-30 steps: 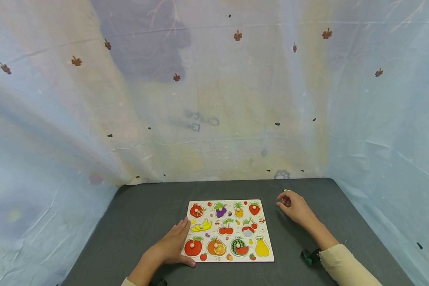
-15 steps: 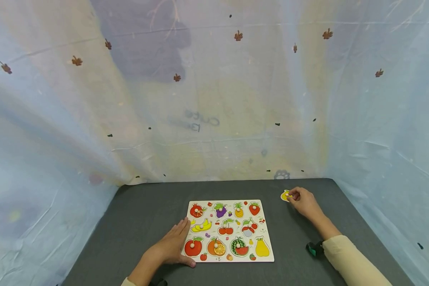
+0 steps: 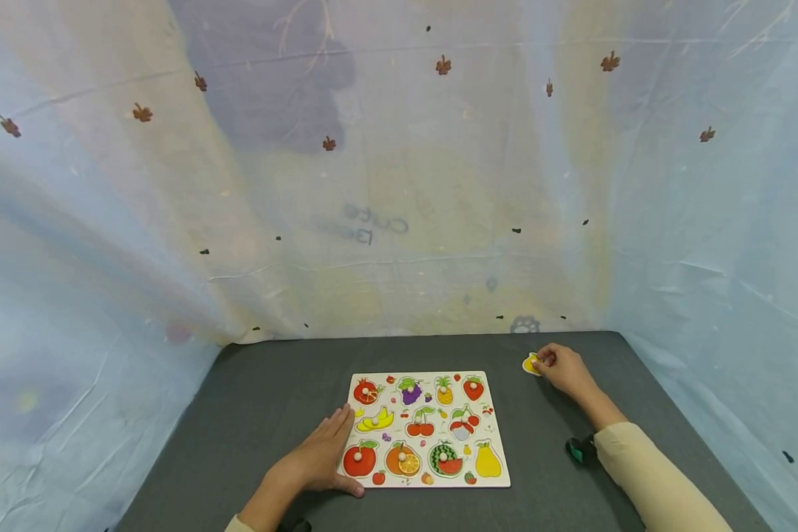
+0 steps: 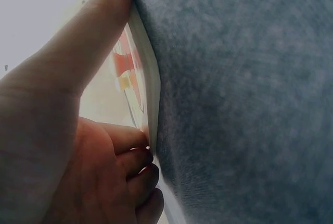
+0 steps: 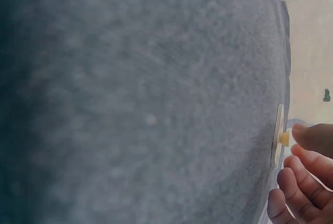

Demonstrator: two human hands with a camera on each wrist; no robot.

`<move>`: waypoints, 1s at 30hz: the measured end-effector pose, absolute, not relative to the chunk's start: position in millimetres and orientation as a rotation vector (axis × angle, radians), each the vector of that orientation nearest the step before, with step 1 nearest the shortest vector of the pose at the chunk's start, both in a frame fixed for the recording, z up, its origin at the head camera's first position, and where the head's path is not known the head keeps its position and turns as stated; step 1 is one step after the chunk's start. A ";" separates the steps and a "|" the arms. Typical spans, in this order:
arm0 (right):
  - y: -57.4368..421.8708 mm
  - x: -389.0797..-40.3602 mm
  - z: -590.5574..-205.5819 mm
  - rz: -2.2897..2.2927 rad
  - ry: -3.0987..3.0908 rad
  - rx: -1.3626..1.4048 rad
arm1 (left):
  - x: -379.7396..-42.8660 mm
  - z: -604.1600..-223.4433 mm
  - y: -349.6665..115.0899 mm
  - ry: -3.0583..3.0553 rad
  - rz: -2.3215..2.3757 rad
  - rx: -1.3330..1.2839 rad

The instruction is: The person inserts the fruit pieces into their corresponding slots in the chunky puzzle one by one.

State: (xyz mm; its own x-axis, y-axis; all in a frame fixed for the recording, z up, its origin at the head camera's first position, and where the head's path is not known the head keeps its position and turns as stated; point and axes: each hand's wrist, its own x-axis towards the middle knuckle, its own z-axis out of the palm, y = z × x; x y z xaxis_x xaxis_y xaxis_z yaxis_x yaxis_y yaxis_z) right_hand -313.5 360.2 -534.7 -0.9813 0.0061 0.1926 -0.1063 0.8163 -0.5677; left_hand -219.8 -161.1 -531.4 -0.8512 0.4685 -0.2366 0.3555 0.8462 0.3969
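In the head view, a white fruit peg puzzle board (image 3: pixel 432 436) lies on the dark table, covered with pictures of apple, orange, watermelon, grapes and other fruit, most with small knobs. My left hand (image 3: pixel 322 451) rests along its left edge, fingers extended, thumb at the near corner. The left wrist view shows the fingers (image 4: pixel 143 182) against the board's side. A yellow puzzle piece (image 3: pixel 529 363) lies flat beyond the board's right side. My right hand (image 3: pixel 568 373) is over its right part. In the right wrist view, thumb and forefinger stand just off its yellow knob (image 5: pixel 283 139).
The pear picture (image 3: pixel 488 459) at the board's near right corner shows no knob. A dark green band (image 3: pixel 580 451) sits at the right wrist. Pale patterned curtains (image 3: pixel 399 185) rise behind the dark grey tabletop (image 3: pixel 273 391) and along both sides.
My right hand has shifted right and slightly away, uncovering the yellow piece, which was mostly hidden behind it a second ago. The left hand and the board have stayed put.
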 end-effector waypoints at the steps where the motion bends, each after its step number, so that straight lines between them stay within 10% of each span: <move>1: 360.5 -314.7 -535.0 0.899 -2.824 0.074 | -219.8 -531.1 -161.1 2.699 0.487 0.623; 30: 353.0 -316.1 -541.0 0.946 -2.892 0.048 | -217.4 -525.8 -159.5 2.713 0.453 0.633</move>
